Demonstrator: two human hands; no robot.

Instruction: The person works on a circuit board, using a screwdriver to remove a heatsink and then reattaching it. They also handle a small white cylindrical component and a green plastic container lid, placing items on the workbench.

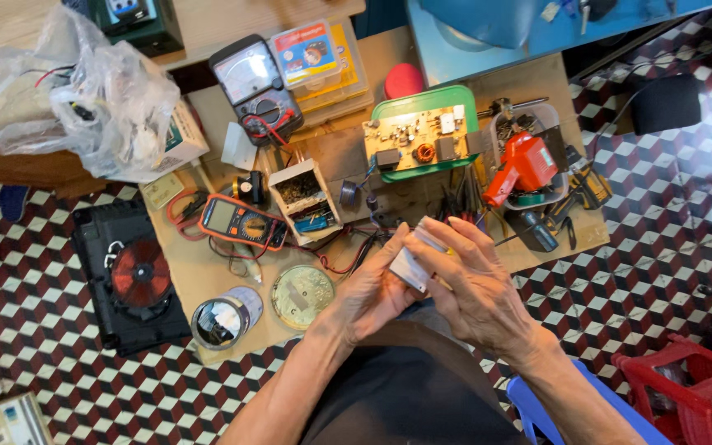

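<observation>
lap: dark trousers point(405, 395) sat nearest the camera, both forearms reaching out over them.
left hand: left hand point(371, 290) was curled around a small white block point(412, 265), thumb and fingers closed on its lower end.
right hand: right hand point(473, 284) lay over the block's upper side, fingers folded against it; both hands gripped the same piece.
block position: held in the air above the near edge of the wooden board point(208, 280), just over the knees, apart from everything lying on the board.
drop risk: the block was small and pinched only at its ends; a slip looked likely to send it onto the checkered floor point(636, 272) or down among the loose red and black wires point(335, 251).
snag risk: the wires lay just beyond the knuckles, so a forward move could catch them and drag the orange meter point(241, 221).
knock risk: the round brass disc point(302, 295) and the metal can point(226, 317) sat near the left wrist at the board's edge and could be pushed off.
hidden: most of the block was covered by fingers; its far face and any leads could not be made out.
cut off: a red stool point(686, 387) and the blue seat edge point(537, 408) ran out of frame.
hard to tell: contents of the clear plastic bag point(84, 91) and of the tool tub holding a red drill point(525, 169) were jumbled.
circuit board: a circuit board point(418, 140) rested on a green tray point(463, 99), well apart from the hands.
</observation>
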